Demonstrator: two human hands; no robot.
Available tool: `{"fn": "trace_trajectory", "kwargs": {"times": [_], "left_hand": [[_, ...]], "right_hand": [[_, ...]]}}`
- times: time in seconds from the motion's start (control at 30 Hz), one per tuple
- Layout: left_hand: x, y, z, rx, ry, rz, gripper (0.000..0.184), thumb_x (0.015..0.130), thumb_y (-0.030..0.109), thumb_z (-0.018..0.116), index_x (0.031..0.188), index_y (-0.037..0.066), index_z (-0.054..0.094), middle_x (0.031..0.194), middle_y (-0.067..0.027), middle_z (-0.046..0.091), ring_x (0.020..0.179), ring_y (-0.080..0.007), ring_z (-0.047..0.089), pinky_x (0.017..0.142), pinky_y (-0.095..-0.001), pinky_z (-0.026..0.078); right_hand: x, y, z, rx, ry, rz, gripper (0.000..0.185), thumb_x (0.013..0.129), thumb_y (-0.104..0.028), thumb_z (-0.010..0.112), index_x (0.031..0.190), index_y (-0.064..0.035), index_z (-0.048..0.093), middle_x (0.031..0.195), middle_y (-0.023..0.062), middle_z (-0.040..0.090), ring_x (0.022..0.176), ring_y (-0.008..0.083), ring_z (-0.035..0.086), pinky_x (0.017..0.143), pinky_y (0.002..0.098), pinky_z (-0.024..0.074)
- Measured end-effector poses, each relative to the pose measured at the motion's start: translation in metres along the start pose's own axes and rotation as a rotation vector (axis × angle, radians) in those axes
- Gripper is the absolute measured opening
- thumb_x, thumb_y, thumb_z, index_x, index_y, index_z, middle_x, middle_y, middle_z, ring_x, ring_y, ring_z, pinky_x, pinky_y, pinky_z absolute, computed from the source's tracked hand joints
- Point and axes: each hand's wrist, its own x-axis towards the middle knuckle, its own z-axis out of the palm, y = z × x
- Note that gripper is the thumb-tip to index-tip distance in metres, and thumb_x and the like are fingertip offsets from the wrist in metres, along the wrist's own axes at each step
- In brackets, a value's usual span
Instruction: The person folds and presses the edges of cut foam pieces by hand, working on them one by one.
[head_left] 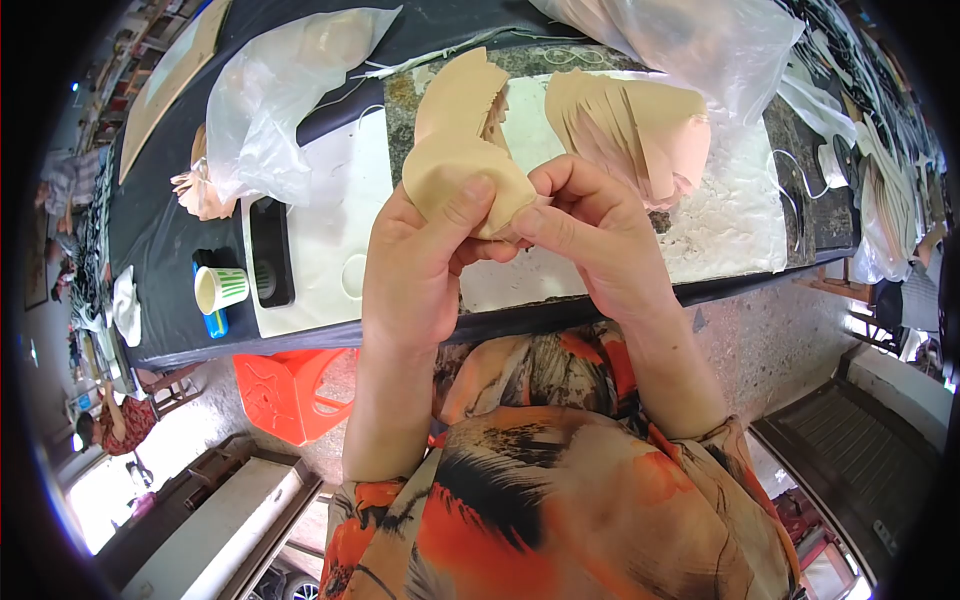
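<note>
Between my two hands is a tan, rounded cut piece of thin sheet material (pixel 508 182); whether it is fabric or leather I cannot tell. My left hand (pixel 425 250) grips it, thumb pressed flat on top. With thumb and forefinger, my right hand (pixel 592 232) pinches its right-hand edge. Just beyond, a fanned stack of similar tan pieces (pixel 450 100) with a jagged edge partly disappears behind the held piece. To the right lies another fanned stack of tan and pinkish pieces (pixel 640 130) on the white sheet (pixel 735 225).
Clear plastic bags (pixel 260 120) lie at the back left and back right. On the left are a black phone-like object (pixel 270 250), a paper cup (pixel 220 288) and a blue item (pixel 215 322). A red plastic stool (pixel 285 395) stands below the table edge. People are in the background.
</note>
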Motion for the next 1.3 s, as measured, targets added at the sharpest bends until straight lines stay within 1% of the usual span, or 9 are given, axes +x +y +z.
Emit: {"fn": "trace_trajectory", "kwargs": {"times": [0.27, 0.47, 0.67, 0.77, 0.87, 0.97, 1.07, 1.17, 1.3], "left_hand": [[0.004, -0.003, -0.005, -0.114, -0.031, -0.073, 0.027, 0.092, 0.017, 0.060, 0.109, -0.003, 0.056, 0.091, -0.0115, 0.066, 0.067, -0.0136, 0.065, 0.054, -0.0202, 0.055], [0.004, -0.005, -0.005, -0.151, 0.003, -0.054, 0.027, 0.091, 0.015, 0.061, 0.110, -0.004, 0.056, 0.091, -0.0123, 0.066, 0.068, -0.0143, 0.066, 0.055, -0.0204, 0.056], [0.000, 0.002, 0.001, -0.047, 0.024, 0.019, 0.029, 0.090, 0.016, 0.062, 0.109, -0.005, 0.055, 0.091, -0.0125, 0.066, 0.071, -0.0165, 0.067, 0.057, -0.0223, 0.056], [-0.002, 0.003, 0.001, 0.009, 0.017, 0.020, 0.030, 0.090, 0.018, 0.063, 0.110, -0.004, 0.056, 0.091, -0.0120, 0.066, 0.072, -0.0168, 0.066, 0.059, -0.0239, 0.055], [-0.005, 0.001, 0.002, 0.024, 0.019, 0.018, 0.030, 0.090, 0.018, 0.062, 0.110, -0.004, 0.056, 0.092, -0.0117, 0.066, 0.073, -0.0167, 0.066, 0.062, -0.0251, 0.054], [-0.008, 0.000, 0.003, -0.018, 0.028, 0.026, 0.030, 0.088, 0.014, 0.065, 0.111, -0.003, 0.056, 0.094, -0.0106, 0.066, 0.078, -0.0168, 0.065, 0.066, -0.0261, 0.054], [-0.011, 0.000, 0.007, 0.093, -0.007, 0.088, 0.034, 0.083, 0.008, 0.069, 0.112, -0.002, 0.055, 0.095, -0.0096, 0.065, 0.083, -0.0172, 0.065, 0.071, -0.0277, 0.053], [-0.009, 0.003, 0.001, 0.037, -0.051, 0.042, 0.038, 0.077, 0.002, 0.071, 0.111, -0.001, 0.055, 0.096, -0.0091, 0.065, 0.084, -0.0171, 0.064, 0.073, -0.0284, 0.052], [-0.006, 0.000, -0.008, 0.018, -0.119, -0.047, 0.039, 0.074, -0.001, 0.068, 0.111, -0.001, 0.054, 0.096, -0.0088, 0.065, 0.082, -0.0163, 0.063, 0.071, -0.0289, 0.052]], "right_hand": [[0.001, 0.002, -0.002, 0.018, -0.020, -0.024, 0.013, 0.087, -0.004, 0.064, 0.095, 0.0002, 0.054, 0.087, 0.0076, 0.065, 0.078, 0.0151, 0.067, 0.072, 0.0245, 0.0534], [0.001, 0.003, -0.002, 0.038, -0.023, -0.020, 0.013, 0.087, -0.005, 0.064, 0.095, 0.0005, 0.055, 0.088, 0.0070, 0.064, 0.078, 0.0151, 0.067, 0.073, 0.0243, 0.0521], [0.001, 0.002, 0.004, 0.004, 0.061, 0.002, 0.012, 0.084, -0.006, 0.063, 0.092, 0.0011, 0.056, 0.090, 0.0060, 0.063, 0.078, 0.0097, 0.060, 0.074, 0.0232, 0.0485], [0.002, 0.001, 0.005, -0.079, 0.055, 0.033, 0.012, 0.081, -0.008, 0.058, 0.089, 0.0010, 0.057, 0.088, 0.0057, 0.063, 0.074, 0.0085, 0.054, 0.070, 0.0227, 0.0442], [0.005, 0.002, 0.005, -0.022, 0.024, 0.067, 0.012, 0.078, -0.009, 0.055, 0.086, -0.0002, 0.056, 0.083, 0.0050, 0.061, 0.070, 0.0093, 0.052, 0.066, 0.0229, 0.0403], [0.006, 0.000, 0.009, 0.022, 0.019, 0.111, 0.008, 0.075, -0.010, 0.054, 0.081, -0.0038, 0.054, 0.078, -0.0010, 0.050, 0.071, 0.0071, 0.043, 0.066, 0.0211, 0.0341], [0.006, -0.002, 0.008, 0.027, 0.000, 0.123, 0.008, 0.075, -0.010, 0.053, 0.080, -0.0039, 0.053, 0.078, -0.0009, 0.049, 0.071, 0.0077, 0.044, 0.066, 0.0214, 0.0347], [0.005, -0.002, 0.004, 0.022, -0.003, 0.136, 0.010, 0.078, -0.009, 0.052, 0.084, -0.0012, 0.054, 0.075, 0.0052, 0.058, 0.069, 0.0113, 0.055, 0.066, 0.0233, 0.0425], [0.005, 0.004, -0.008, 0.200, -0.056, 0.214, 0.009, 0.081, -0.007, 0.052, 0.086, -0.0013, 0.055, 0.078, 0.0057, 0.060, 0.070, 0.0119, 0.056, 0.067, 0.0237, 0.0446]]}}
